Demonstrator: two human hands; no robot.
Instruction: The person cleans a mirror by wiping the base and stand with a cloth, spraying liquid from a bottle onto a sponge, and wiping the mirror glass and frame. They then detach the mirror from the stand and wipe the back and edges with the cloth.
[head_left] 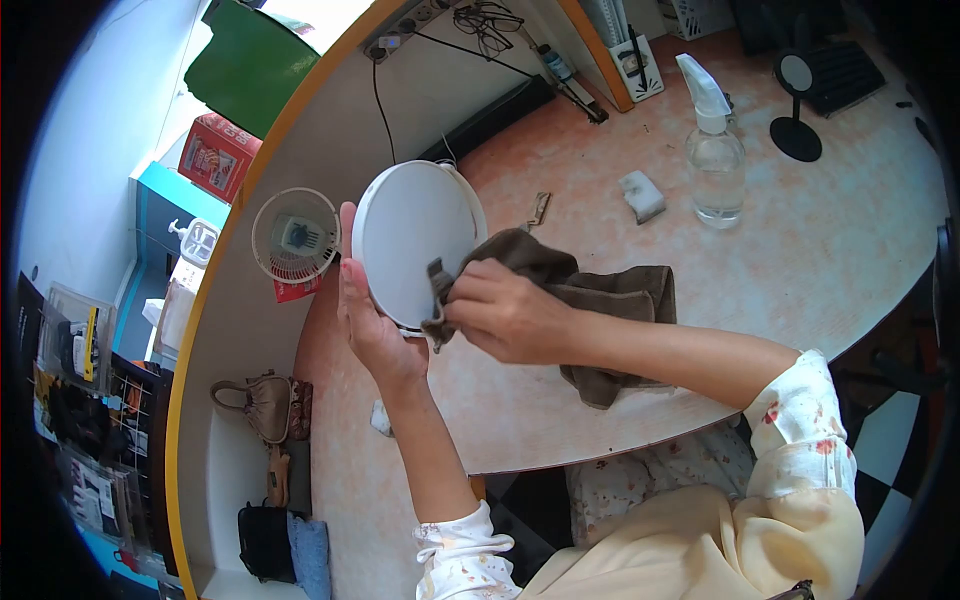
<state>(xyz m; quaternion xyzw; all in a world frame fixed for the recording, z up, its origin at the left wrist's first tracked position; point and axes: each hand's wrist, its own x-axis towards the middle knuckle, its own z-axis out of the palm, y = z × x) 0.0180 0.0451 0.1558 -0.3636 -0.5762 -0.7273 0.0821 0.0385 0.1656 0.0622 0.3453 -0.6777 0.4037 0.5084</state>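
A round white object (415,235) with a flat face is held up over the desk, tilted toward the camera. My left hand (372,325) grips its left and lower edge. In my right hand (512,312) is a bunched dark brown cloth (625,295), whose gathered end is at the lower right of the white face. The rest of the cloth trails to the right onto the desk. My right fingertips are partly hidden in its folds.
On the desk (520,420) stand a clear spray bottle (716,170), a crumpled white piece (642,196) and a small black stand mirror (796,110). A mesh basket (297,236) is at the left; bags (262,405) lie on the lower-left shelf.
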